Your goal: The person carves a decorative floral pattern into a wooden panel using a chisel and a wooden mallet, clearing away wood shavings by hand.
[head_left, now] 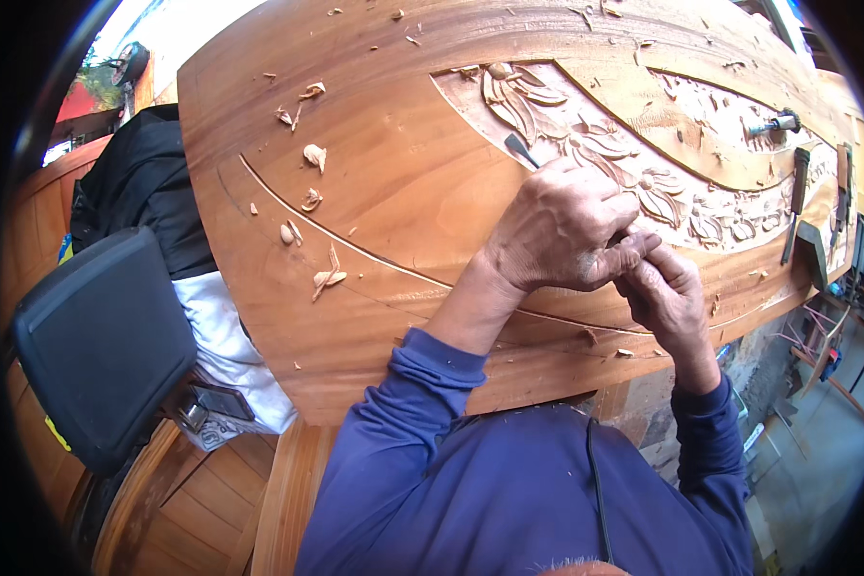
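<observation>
A carving chisel [520,151] shows its flat dark blade at the edge of a carved recess, pointing to the far left. My left hand [564,226] is closed around it, palm down. My right hand [664,293] is also closed, at the rear end of the tool and touching my left fingers. The handle is hidden inside both hands. Beneath lies a large curved wooden panel [374,182] with leaves and flowers carved in relief [595,144]. A light groove [346,245] curves across its near side.
Wood shavings [315,156] are scattered over the panel. At right lie a dark-handled tool [799,182], a metal-and-blue tool [776,125] and a dark angular block [812,252]. A black padded seat or backrest [101,346] stands left, beside black cloth [144,182] and white cloth [216,307].
</observation>
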Motion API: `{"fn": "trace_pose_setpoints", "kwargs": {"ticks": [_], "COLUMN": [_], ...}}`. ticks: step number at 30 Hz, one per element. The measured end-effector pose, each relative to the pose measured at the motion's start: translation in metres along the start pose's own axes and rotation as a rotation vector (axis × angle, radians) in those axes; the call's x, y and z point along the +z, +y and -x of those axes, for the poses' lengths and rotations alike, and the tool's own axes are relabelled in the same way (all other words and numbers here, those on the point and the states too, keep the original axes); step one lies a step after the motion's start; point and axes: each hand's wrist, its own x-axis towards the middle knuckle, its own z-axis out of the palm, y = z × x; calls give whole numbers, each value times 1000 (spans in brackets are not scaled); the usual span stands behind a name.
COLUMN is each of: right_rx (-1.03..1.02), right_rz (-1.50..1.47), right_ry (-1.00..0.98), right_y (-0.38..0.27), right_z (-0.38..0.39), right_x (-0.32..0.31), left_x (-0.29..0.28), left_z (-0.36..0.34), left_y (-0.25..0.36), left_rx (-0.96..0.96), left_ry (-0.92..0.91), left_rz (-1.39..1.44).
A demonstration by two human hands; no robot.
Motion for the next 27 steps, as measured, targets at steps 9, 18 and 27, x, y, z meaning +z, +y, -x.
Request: {"fn": "trace_pose_setpoints", "kwargs": {"ticks": [9, 18, 27], "right_rx": [-7, 48, 29], "right_rz": [87, 16, -93], "right_ry": [4, 10, -11], "right_y": [-28, -34, -34], "right_z": [-8, -7, -9], "right_x": [31, 35, 43], "left_x": [-1, -7, -12], "left_z": [-5, -5, -6], "left_y": [-7, -6, -6], "left_rx": [-81, -107, -79], "left_ry": [186, 251, 314], "left_rz": [38, 108, 106]}}
